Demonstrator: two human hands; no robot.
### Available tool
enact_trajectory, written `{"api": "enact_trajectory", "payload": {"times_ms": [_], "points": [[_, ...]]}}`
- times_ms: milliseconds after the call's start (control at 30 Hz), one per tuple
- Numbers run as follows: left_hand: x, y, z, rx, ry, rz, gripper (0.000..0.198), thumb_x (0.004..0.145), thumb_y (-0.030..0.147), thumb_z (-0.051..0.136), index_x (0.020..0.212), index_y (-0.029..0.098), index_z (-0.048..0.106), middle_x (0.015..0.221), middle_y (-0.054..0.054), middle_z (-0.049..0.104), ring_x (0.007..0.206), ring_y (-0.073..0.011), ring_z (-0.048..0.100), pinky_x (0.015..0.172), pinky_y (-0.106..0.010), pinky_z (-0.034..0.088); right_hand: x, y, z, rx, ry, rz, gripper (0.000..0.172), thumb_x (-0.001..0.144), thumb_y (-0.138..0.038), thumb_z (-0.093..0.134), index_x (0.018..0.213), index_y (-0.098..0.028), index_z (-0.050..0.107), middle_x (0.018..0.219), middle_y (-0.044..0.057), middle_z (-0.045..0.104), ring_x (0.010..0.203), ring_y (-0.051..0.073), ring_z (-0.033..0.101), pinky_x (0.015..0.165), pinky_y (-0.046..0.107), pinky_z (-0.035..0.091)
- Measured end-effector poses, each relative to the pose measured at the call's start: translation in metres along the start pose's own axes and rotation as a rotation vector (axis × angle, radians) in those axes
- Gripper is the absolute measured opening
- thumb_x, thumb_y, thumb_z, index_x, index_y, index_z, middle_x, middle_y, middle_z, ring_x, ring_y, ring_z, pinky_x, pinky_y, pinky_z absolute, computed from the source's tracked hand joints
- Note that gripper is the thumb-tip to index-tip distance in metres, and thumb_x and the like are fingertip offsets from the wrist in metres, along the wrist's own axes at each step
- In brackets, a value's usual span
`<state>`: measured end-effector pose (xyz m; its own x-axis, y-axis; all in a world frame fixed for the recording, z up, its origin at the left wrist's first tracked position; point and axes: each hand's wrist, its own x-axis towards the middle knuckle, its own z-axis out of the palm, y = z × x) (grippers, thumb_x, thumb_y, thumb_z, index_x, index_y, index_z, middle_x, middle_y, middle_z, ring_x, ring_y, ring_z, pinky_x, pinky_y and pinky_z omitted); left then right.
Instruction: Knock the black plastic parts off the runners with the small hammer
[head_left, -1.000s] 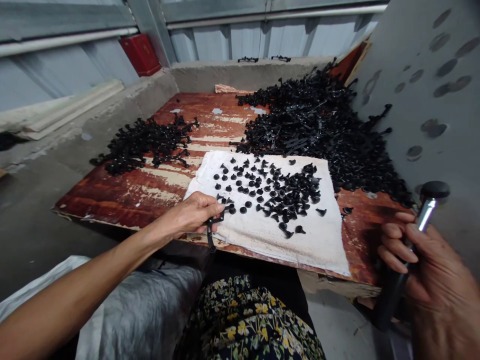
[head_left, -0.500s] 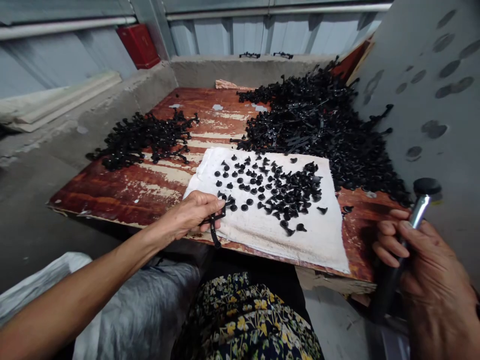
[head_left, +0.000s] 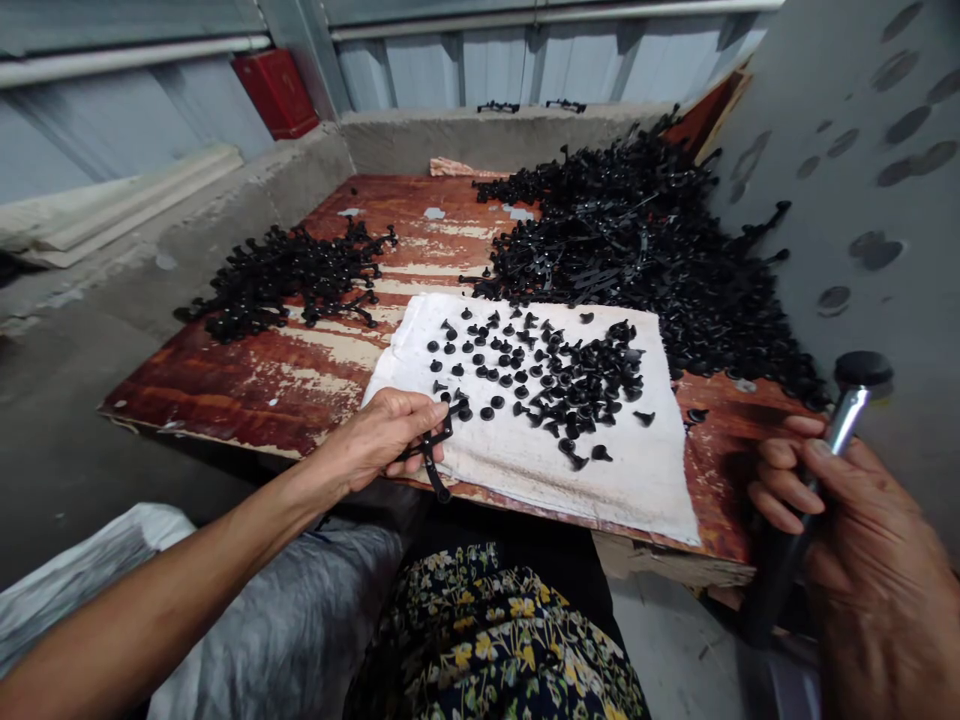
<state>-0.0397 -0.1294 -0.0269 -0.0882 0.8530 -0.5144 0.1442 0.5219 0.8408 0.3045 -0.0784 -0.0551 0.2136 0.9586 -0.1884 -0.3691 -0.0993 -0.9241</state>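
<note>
We are noting left hand [head_left: 386,440] gripping a bracket [head_left: 433,470], swung slightly rightward, right hand [head_left: 862,515] clutching a hammer-like tool [head_left: 842,428], studs [head_left: 600,380] undisturbed.

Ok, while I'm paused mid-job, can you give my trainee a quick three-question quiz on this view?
1. Fill in: the loose black pieces lie on a white ____.
2. True or false: the left hand holds nothing.
3. Which hand grips the black-and-silver tool?

Key:
1. cloth
2. False; it holds a black part with thin arms.
3. The right hand.
</note>
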Motion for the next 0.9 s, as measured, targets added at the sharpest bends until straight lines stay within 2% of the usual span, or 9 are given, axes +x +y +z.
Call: {"api": "enact_trajectory", "payload": {"times_ms": [467,667,900], "points": [[0.0001,-0.0013,0.0011,-0.013,-0.001,0.022,0.046,0.059,0.054,0.075,0.057,0.014,0.053,0.050,0.000,0.059,0.032,-0.0037,0.041,0.028,-0.015,0.024,0.0002,-0.0014,0.0002,0.000,0.002,0.005,0.045,0.042,-0.014,0.085,0.080,-0.019,0.060,0.054,-0.005,0.054,0.034,0.004,0.031,0.026,0.012,0.030],[0.0015,0.0005,0.0010,0.009,0.012,0.033,0.042,0.065,0.050,0.073,0.058,0.014,0.053,0.051,0.000,0.059,0.031,-0.0035,0.041,0.028,-0.015,0.023,0.0000,-0.0020,0.0035,0.008,0.025,0.041,0.046,0.040,-0.012,0.083,0.078,-0.020,0.059,0.054,-0.006,0.053,0.034,0.003,0.030,0.025,0.012,0.029],[0.0023,-0.0001,0.0003,0.011,0.004,0.009,0.042,0.069,0.050,0.072,0.059,0.014,0.053,0.052,-0.001,0.059,0.031,-0.0033,0.039,0.029,-0.015,0.021,0.0016,-0.0007,0.0004,0.003,0.015,0.014,0.046,0.041,-0.013,0.084,0.080,-0.019,0.061,0.054,-0.005,0.054,0.033,0.003,0.030,0.025,0.012,0.030]]}}
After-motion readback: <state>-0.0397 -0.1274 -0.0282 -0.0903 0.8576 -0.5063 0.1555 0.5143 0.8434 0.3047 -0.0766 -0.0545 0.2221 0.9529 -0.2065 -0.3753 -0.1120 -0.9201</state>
